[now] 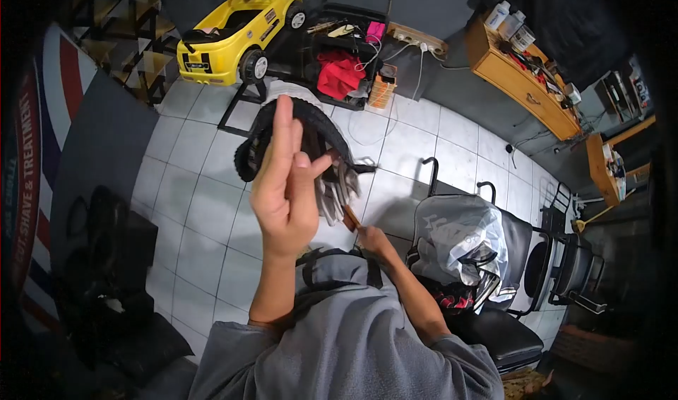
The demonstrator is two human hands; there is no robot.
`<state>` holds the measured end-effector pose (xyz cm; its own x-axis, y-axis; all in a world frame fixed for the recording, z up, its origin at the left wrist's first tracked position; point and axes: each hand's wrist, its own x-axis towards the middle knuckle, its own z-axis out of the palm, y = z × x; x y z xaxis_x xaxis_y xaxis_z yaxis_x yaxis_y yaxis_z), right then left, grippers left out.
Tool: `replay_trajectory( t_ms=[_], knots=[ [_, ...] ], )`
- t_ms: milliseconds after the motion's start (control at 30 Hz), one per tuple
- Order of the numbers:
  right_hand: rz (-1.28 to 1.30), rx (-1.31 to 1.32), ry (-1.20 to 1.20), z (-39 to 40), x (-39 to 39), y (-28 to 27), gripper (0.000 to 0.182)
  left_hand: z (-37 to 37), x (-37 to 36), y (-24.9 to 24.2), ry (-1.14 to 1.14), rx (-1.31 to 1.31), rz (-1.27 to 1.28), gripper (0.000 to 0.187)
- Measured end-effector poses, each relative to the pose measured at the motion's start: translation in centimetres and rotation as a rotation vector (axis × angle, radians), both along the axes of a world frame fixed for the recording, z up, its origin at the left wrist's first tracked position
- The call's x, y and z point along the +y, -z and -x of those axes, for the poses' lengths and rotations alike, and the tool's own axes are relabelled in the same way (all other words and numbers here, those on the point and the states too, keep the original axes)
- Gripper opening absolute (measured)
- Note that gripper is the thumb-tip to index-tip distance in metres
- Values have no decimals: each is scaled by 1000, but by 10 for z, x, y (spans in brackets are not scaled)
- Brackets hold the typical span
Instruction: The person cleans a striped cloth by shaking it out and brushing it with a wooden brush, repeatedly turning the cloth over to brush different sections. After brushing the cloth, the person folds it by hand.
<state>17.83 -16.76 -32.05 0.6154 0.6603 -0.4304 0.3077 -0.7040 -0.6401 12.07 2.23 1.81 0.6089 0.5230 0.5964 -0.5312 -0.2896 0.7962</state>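
My left hand [284,195] is raised at the centre, its fingers stretched up into the opening of a cap-like thing [326,123] with a thick black rim and a whitish outside. One finger reaches right against its inner side, and the hand seems to hold it up from within. Grey-white folds [340,193] hang below the rim. Lower right, my right hand [372,239] is closed round a brown wooden brush [349,218], whose far end meets those folds. The bristles are hidden.
A yellow toy car [236,36] and a black tray [319,48] with a red cloth [340,73] stand ahead. On the right are a black chair [519,241] with a grey bag [459,237] and a wooden drawer shelf [519,78]. White tiles [406,163] cover the floor.
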Motion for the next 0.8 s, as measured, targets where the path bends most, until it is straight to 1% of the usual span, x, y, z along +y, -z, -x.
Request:
replay_trajectory(
  t_ms=[33,67,100,167,233,267,300,333,367,400,433,467,500,533,567,600,667,700,767,800],
  knots=[
    [33,12,1,2,-19,34,53,0,2,-2,-44,10,7,46],
    [66,22,-2,1,-24,47,54,0,4,-3,-92,18,12,46],
    [-6,-64,115,-1,-22,39,55,2,9,0,-136,70,-24,43],
    [-142,-233,362,-3,-19,-8,58,6,16,15,-201,147,-48,38],
    [-212,-67,530,-23,1,-71,63,6,15,30,-242,157,14,34],
    [-323,-68,590,-27,12,-104,63,6,12,33,-259,146,64,33],
    [-438,-39,656,-32,22,-129,52,7,9,33,-269,142,82,28],
    [-556,16,665,-32,32,-170,38,6,7,38,-291,128,29,33],
    [-727,143,625,-30,38,-199,33,5,5,43,-278,117,25,32],
    [-834,196,531,-26,46,-226,34,5,4,46,-267,103,20,31],
    [-939,249,435,-21,55,-250,37,8,3,51,-241,165,-10,32],
    [-979,250,354,-16,64,-254,39,9,4,60,-265,192,-110,32],
    [-1019,254,273,-12,73,-259,42,12,2,65,-230,208,-109,32],
    [-1033,259,248,-6,82,-257,40,15,1,69,-196,224,-107,33],
    [-1047,263,224,0,91,-255,38,19,5,72,-214,272,-97,33],
    [-927,244,240,2,93,-250,35,22,9,72,-183,353,78,33],
    [-680,207,259,8,95,-242,30,30,23,75,-113,405,165,32],
    [-754,225,309,17,102,-244,25,35,30,82,-93,447,143,32],
    [-729,162,270,23,104,-242,19,45,45,104,-47,529,101,33],
    [-719,129,250,23,104,-242,17,50,52,113,-25,469,185,33]
  ],
)
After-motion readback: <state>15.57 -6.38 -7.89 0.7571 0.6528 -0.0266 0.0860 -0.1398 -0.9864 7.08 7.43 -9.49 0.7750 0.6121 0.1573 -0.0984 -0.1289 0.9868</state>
